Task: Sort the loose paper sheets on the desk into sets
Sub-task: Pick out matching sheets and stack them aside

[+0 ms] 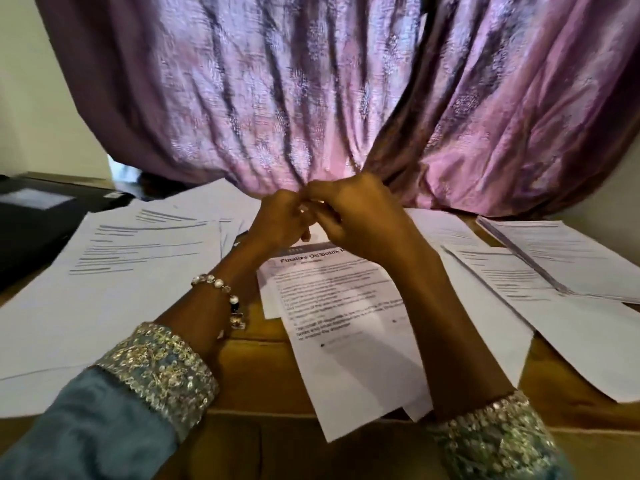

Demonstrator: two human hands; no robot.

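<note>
Printed white sheets lie across the brown desk [249, 372]. A middle set [346, 323] with a bold heading lies tilted under my forearms. My left hand [280, 220] and right hand [353, 216] meet just above its top edge, fingers curled and fingertips pressed together. They pinch a small shiny item [304, 211] between them; what it is stays hidden. A large left stack [114, 271] spreads to my left. Two sheets [540, 306] and a thicker far right stack [568, 254] lie to my right.
A pink-purple curtain [329, 98] hangs right behind the desk and touches its back edge. A black printer [38, 220] stands at the far left. Bare desk shows along the front edge between my sleeves.
</note>
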